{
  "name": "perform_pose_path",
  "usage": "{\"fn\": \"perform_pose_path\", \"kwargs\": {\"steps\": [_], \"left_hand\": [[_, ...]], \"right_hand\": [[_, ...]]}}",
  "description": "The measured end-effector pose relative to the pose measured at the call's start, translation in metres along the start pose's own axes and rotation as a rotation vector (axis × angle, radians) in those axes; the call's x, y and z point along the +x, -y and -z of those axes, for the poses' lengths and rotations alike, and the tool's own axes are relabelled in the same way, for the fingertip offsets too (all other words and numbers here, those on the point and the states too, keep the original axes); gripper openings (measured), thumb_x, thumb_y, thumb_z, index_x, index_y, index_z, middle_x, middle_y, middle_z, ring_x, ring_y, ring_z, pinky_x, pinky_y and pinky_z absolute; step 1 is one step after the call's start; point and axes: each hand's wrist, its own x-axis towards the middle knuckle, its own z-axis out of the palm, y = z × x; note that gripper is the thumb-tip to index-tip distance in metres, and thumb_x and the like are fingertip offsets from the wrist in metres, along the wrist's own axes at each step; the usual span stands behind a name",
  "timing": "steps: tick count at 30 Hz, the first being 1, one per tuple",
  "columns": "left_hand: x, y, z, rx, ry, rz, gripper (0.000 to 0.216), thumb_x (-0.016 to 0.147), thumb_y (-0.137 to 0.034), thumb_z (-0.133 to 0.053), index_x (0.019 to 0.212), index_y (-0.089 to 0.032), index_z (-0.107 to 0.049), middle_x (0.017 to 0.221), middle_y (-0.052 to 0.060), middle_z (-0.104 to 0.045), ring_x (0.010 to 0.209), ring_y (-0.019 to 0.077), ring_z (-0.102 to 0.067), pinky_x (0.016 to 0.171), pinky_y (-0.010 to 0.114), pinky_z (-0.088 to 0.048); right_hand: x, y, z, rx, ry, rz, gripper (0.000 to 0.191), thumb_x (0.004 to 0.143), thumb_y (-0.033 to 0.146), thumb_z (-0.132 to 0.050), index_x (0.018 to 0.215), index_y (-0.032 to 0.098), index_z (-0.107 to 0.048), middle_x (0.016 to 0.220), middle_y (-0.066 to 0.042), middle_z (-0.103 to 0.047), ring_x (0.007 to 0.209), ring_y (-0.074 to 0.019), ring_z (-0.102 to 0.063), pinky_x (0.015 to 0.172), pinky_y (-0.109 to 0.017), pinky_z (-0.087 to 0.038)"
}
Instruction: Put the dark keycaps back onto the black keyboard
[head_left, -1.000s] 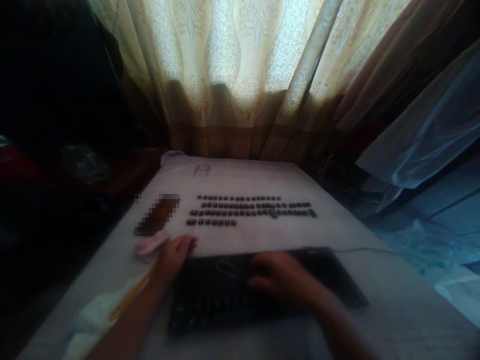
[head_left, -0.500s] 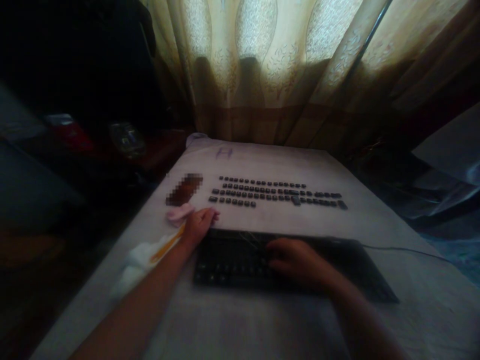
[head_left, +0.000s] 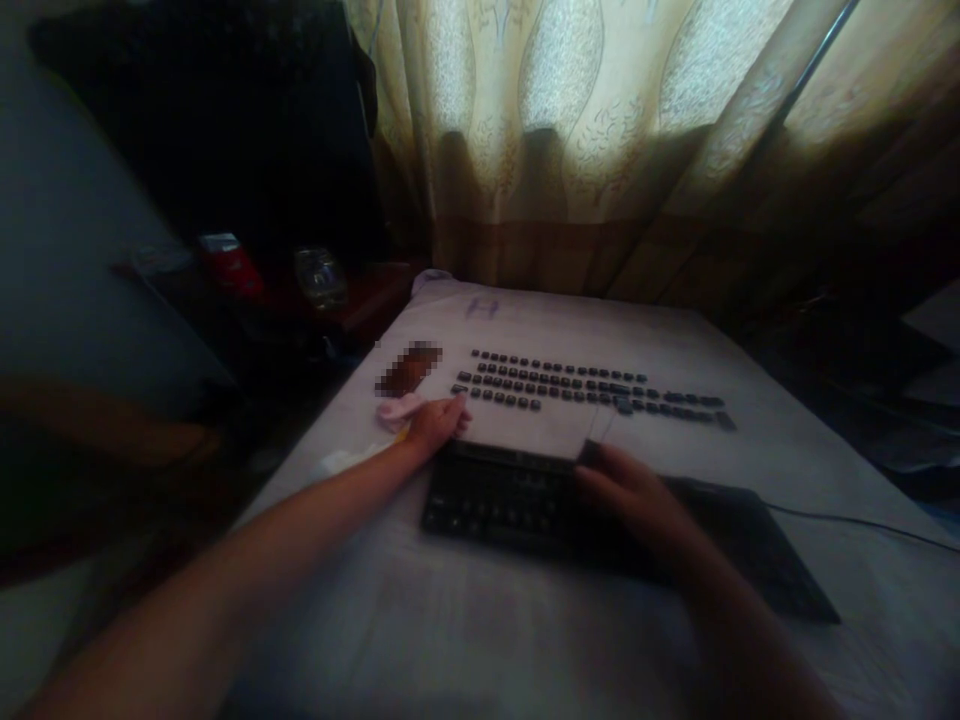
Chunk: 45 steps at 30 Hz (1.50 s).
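Since the earlier frame, the right hand (head_left: 619,480) has shifted to the far edge of the black keyboard (head_left: 487,500), and its wire keycap puller (head_left: 589,454) now points away past that edge. From my feed, those fingers are closed on the puller's dark handle; blur keeps me from telling whether the loop holds anything. I see the left hand (head_left: 441,422) curled by the keyboard's far left corner, but cannot tell if it grips something. Loose keycaps (head_left: 513,360) lie in rows beyond, on the cloth-covered table (head_left: 375,580). Pink cloth (head_left: 397,411) sits just left of the left hand.
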Motion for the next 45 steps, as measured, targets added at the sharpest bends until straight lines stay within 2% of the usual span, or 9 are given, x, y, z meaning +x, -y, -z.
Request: {"fn": "perform_pose_path", "kwargs": {"steps": [5, 10, 15, 19, 22, 31, 34, 38, 45], "left_hand": [[-0.004, 0.002, 0.0, 0.012, -0.061, -0.06, 0.057, 0.096, -0.058, -0.034, 0.078, -0.015, -0.067, 0.067, 0.003, -0.067, 0.059, 0.0144, -0.063, 0.062, 0.029, -0.051], [-0.008, -0.003, 0.002, 0.037, -0.067, -0.105, 0.062, 0.086, -0.067, -0.036, 0.074, -0.016, -0.07, 0.062, 0.005, -0.068, 0.058, 0.0184, -0.064, 0.06, 0.029, -0.05], [-0.008, -0.011, 0.004, 0.075, -0.048, -0.104, 0.063, 0.084, -0.069, -0.037, 0.072, -0.017, -0.07, 0.06, 0.005, -0.068, 0.057, 0.0191, -0.064, 0.059, 0.03, -0.049], [-0.007, -0.01, 0.005, 0.102, -0.036, -0.102, 0.063, 0.084, -0.068, -0.035, 0.074, -0.017, -0.071, 0.063, 0.005, -0.069, 0.058, 0.0194, -0.064, 0.06, 0.03, -0.049], [-0.007, -0.008, 0.005, 0.114, -0.03, -0.102, 0.062, 0.085, -0.067, -0.035, 0.076, -0.017, -0.071, 0.064, 0.006, -0.069, 0.059, 0.0196, -0.064, 0.061, 0.03, -0.05], [-0.008, -0.006, 0.003, 0.134, -0.015, -0.116, 0.06, 0.086, -0.064, -0.035, 0.079, -0.018, -0.072, 0.067, 0.006, -0.071, 0.063, 0.0206, -0.066, 0.063, 0.03, -0.051], [-0.008, -0.007, 0.004, 0.146, -0.013, -0.122, 0.059, 0.086, -0.063, -0.035, 0.079, -0.018, -0.072, 0.067, 0.006, -0.071, 0.064, 0.0206, -0.066, 0.064, 0.03, -0.051], [-0.009, -0.008, 0.004, 0.174, -0.011, -0.127, 0.057, 0.086, -0.062, -0.036, 0.08, -0.018, -0.073, 0.067, 0.006, -0.072, 0.063, 0.0211, -0.067, 0.065, 0.03, -0.051], [-0.009, -0.009, 0.004, 0.221, -0.015, -0.156, 0.055, 0.087, -0.059, -0.037, 0.08, -0.017, -0.073, 0.067, 0.006, -0.073, 0.065, 0.0225, -0.068, 0.065, 0.031, -0.051]], "right_hand": [[-0.001, -0.003, 0.002, 0.033, -0.032, 0.021, 0.023, 0.078, 0.039, -0.061, 0.091, 0.02, -0.06, 0.08, -0.005, -0.069, 0.073, -0.0196, -0.067, 0.065, -0.033, -0.056], [0.007, -0.011, -0.001, 0.046, 0.006, 0.053, 0.022, 0.078, 0.037, -0.061, 0.093, 0.02, -0.058, 0.079, -0.001, -0.067, 0.072, -0.017, -0.066, 0.067, -0.032, -0.056], [0.01, -0.015, -0.013, 0.024, 0.047, 0.151, 0.012, 0.081, 0.026, -0.06, 0.091, 0.02, -0.058, 0.088, -0.002, -0.07, 0.084, -0.0185, -0.067, 0.08, -0.034, -0.054], [0.007, -0.008, -0.017, -0.095, 0.105, 0.197, 0.013, 0.086, 0.02, -0.058, 0.098, 0.02, -0.061, 0.095, -0.004, -0.072, 0.09, -0.0193, -0.067, 0.086, -0.034, -0.052], [0.004, -0.006, -0.018, -0.233, 0.108, 0.229, 0.009, 0.088, 0.02, -0.057, 0.096, 0.021, -0.062, 0.091, -0.003, -0.073, 0.086, -0.0183, -0.067, 0.082, -0.031, -0.052], [-0.001, -0.026, -0.034, -0.491, 0.037, 0.411, 0.011, 0.09, 0.018, -0.051, 0.095, 0.022, -0.059, 0.091, -0.004, -0.07, 0.085, -0.0183, -0.066, 0.08, -0.03, -0.05], [0.0, -0.027, -0.034, -0.448, 0.028, 0.431, 0.009, 0.089, 0.018, -0.051, 0.095, 0.021, -0.057, 0.089, -0.004, -0.069, 0.083, -0.0184, -0.066, 0.078, -0.03, -0.05], [0.001, -0.027, -0.031, -0.301, -0.015, 0.355, 0.005, 0.089, 0.022, -0.051, 0.093, 0.022, -0.053, 0.084, -0.002, -0.067, 0.077, -0.0167, -0.065, 0.073, -0.027, -0.05], [-0.001, -0.025, -0.031, -0.203, -0.028, 0.322, 0.004, 0.087, 0.025, -0.051, 0.09, 0.023, -0.052, 0.085, -0.003, -0.067, 0.079, -0.0173, -0.064, 0.075, -0.03, -0.05]]}}
